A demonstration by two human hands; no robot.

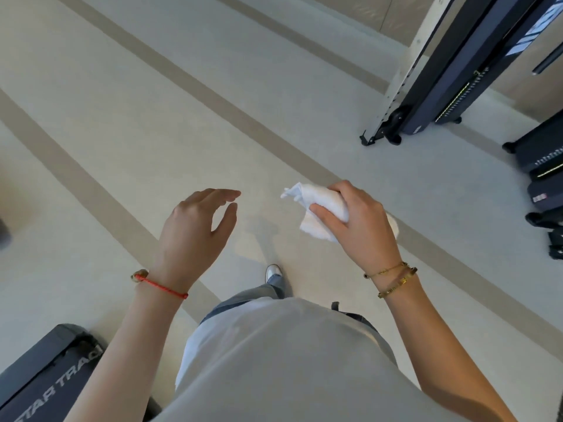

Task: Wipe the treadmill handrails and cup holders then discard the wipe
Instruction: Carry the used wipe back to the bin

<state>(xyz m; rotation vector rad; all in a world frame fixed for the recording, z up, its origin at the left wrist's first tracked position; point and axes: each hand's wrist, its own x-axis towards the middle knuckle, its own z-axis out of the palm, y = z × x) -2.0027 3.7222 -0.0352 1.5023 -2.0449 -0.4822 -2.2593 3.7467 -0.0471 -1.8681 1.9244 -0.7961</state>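
Nearest, torso: a pale grey shirt [274,360] fills the bottom of the head view, with grey trousers below it.
Treadmill end: a dark deck end [45,379] sits at the lower left by the person's left arm, lettered "STAR TRAC".
Left wrist: a red cord bracelet [161,286] crosses it.
Left hand: the left hand [195,229] is held out over the floor, fingers loosely spread and slightly curled, gripping nothing.
Right wrist: two gold bracelets [393,280] ring it.
Right hand: the right hand [356,220] is closed around a bunched white wipe [316,205], thumb pressed on its near side.
Wipe: it is up in the air in that hand, a crumpled corner poking out towards the left hand, the two hands apart.
Foot: one shoe [272,272] shows on the floor between the arms.
Floor: the pale floor [152,117] carries darker tan stripes running diagonally.
Farther right: dark machine parts [545,178] stand at the right edge.
Farthest: a dark upright frame [451,74] with a white perforated rail beside it stands at the upper right.
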